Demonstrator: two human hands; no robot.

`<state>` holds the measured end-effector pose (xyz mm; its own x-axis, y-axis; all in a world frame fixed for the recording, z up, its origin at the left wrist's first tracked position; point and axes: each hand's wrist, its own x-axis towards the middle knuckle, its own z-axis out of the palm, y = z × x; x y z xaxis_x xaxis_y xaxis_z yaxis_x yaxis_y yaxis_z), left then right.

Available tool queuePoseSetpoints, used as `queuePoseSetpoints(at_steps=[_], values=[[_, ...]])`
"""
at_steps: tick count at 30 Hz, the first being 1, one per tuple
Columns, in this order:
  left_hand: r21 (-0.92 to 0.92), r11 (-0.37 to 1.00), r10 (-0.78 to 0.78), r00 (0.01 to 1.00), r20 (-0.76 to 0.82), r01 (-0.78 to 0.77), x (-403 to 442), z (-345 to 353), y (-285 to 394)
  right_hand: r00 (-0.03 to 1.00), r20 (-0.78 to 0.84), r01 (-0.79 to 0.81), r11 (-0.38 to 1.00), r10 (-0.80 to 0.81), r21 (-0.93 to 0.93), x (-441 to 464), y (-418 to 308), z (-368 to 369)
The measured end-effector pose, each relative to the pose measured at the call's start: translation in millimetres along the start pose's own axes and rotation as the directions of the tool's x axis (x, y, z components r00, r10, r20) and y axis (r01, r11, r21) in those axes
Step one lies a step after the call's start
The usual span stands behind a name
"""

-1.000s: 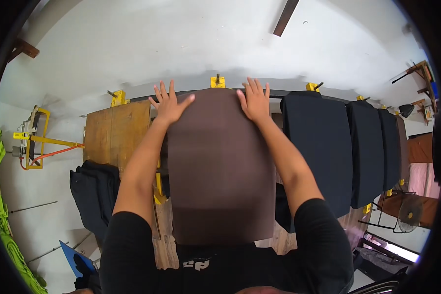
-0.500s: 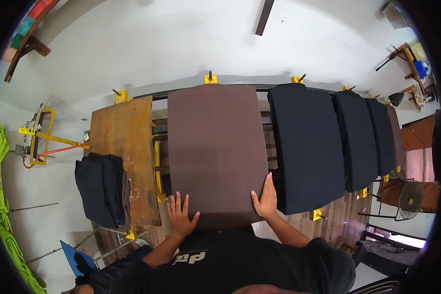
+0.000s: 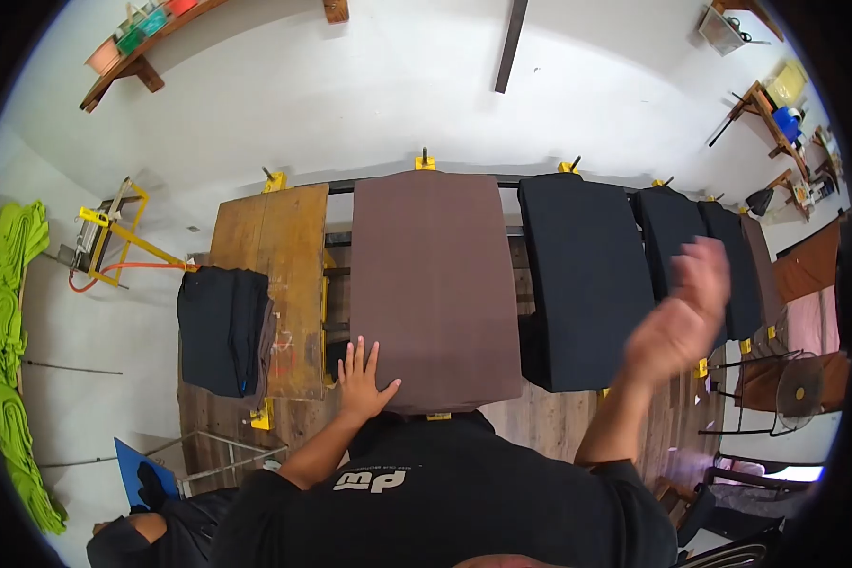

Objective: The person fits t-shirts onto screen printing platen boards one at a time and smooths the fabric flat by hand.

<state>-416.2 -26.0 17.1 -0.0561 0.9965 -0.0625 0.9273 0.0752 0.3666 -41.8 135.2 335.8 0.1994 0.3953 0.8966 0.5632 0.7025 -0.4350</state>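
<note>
A brown garment [image 3: 435, 275] is stretched smooth over a flat board in front of me. My left hand [image 3: 362, 379] lies flat on its near left edge with the fingers spread. Raised off to the right, my right hand [image 3: 677, 312] is blurred by motion; its fingers look loosely extended and I see nothing held in it. Behind and below that hand are boards covered in black garments, the nearest black garment [image 3: 592, 284] lying just right of the brown one.
To the left, a bare wooden board [image 3: 293, 275] carries a stack of folded dark garments [image 3: 220, 331]. Yellow clamps [image 3: 426, 163] line the black rail. Bright green cloth [image 3: 9, 312] hangs at far left. A fan [image 3: 798, 386] stands at right. Another person [image 3: 161, 530] is at lower left.
My right hand has lifted off the brown garment's right edge and swung up to the right. My left hand stays at the left edge. The view has shifted slightly.
</note>
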Motion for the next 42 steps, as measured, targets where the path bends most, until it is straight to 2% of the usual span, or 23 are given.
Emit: queuePoseSetpoints(at_steps=[1, 2, 3, 5, 6, 10, 11, 17, 21, 24, 28, 32, 36, 37, 39, 40, 41, 42], values=[[-0.005, 1.000, 0.011, 1.000, -0.003, -0.011, -2.3, 0.4, -0.5, 0.953, -0.004, 0.298, 0.929, -0.304, 0.219, 33.0, -6.3, -26.3], [-0.004, 1.000, 0.009, 1.000, 0.000, -0.009, -4.8, 2.0, -1.1, 0.917, -0.214, 0.397, 0.722, -0.336, 0.567, 58.0, -51.8, -26.1], [-0.001, 1.000, 0.006, 1.000, -0.003, -0.006, -3.7, 4.3, -1.8, 0.916, -0.216, 0.399, 0.722, -0.337, 0.565, 76.5, -85.4, -29.7], [0.002, 1.000, 0.011, 1.000, -0.010, -0.011, -4.8, 5.1, -1.0, 0.794, -0.383, 0.582, 0.772, -0.472, 0.256, 96.8, -128.3, -38.1], [0.001, 1.000, 0.008, 1.000, -0.013, -0.008, -4.8, 4.8, -0.6, 0.790, -0.386, 0.588, 0.769, -0.477, 0.251, 96.3, -130.1, -43.4], [0.015, 1.000, 0.009, 1.000, -0.026, -0.009, -6.7, 5.7, -0.8, 0.800, -0.433, 0.555, 0.786, -0.415, 0.271, 98.0, -152.9, -13.3], [0.016, 1.000, 0.012, 0.999, -0.034, -0.011, -6.1, 6.8, -0.8, 0.802, -0.445, 0.547, 0.789, -0.398, 0.279, 94.6, -147.3, -35.1], [-0.015, 0.997, 0.069, 0.994, -0.083, -0.071, -8.7, 12.6, -5.1, 0.799, -0.520, 0.487, 0.833, -0.302, 0.263, 96.0, -153.8, -21.5], [0.019, 0.998, 0.066, 0.994, -0.082, -0.064, -2.3, 9.1, 0.4, 0.776, -0.571, 0.474, 0.845, -0.268, 0.247, 95.2, -152.4, -48.2], [-0.014, 0.998, 0.065, 0.994, -0.087, -0.066, -12.2, 11.0, -1.0, 0.792, -0.576, 0.413, 0.871, -0.200, 0.266, 87.8, -140.6, -87.8], [-0.012, 0.999, 0.043, 0.997, -0.063, -0.044, -6.9, 5.8, 0.1, 0.767, -0.632, 0.386, 0.867, -0.112, 0.315, 89.9, -149.4, -101.4], [-0.007, 0.999, 0.050, 0.997, -0.066, -0.051, -7.0, 8.6, -3.0, 0.763, -0.646, 0.322, 0.868, -0.001, 0.379, 92.4, -136.1, -51.8], [-0.018, 0.997, 0.073, 0.994, -0.087, -0.075, -7.7, 10.7, -4.1, 0.764, -0.640, 0.267, 0.866, 0.077, 0.423, 95.6, -139.5, -38.5], [-0.018, 0.997, 0.077, 0.993, -0.085, -0.079, -8.1, 11.3, -3.7, 0.760, -0.642, 0.254, 0.866, 0.096, 0.431, 92.8, -138.4, -45.1], [-0.018, 0.997, 0.072, 0.993, -0.090, -0.074, -7.8, 10.1, -3.7, 0.743, -0.656, 0.231, 0.869, 0.133, 0.438, 61.7, -121.4, -139.8], [-0.014, 0.997, 0.081, 0.993, -0.092, -0.082, -7.8, 8.0, -3.1, 0.733, -0.664, 0.223, 0.867, 0.152, 0.445, 60.9, -130.4, -123.2], [-0.017, 0.997, 0.072, 0.994, -0.081, -0.074, -8.2, 6.5, -1.9, 0.723, -0.670, 0.218, 0.864, 0.170, 0.455, 50.9, -126.6, -147.9], [-0.022, 0.998, 0.060, 0.996, -0.069, -0.061, -8.3, 5.9, -0.9, 0.715, -0.673, 0.211, 0.858, 0.190, 0.467, 59.0, -144.0, -97.2]])
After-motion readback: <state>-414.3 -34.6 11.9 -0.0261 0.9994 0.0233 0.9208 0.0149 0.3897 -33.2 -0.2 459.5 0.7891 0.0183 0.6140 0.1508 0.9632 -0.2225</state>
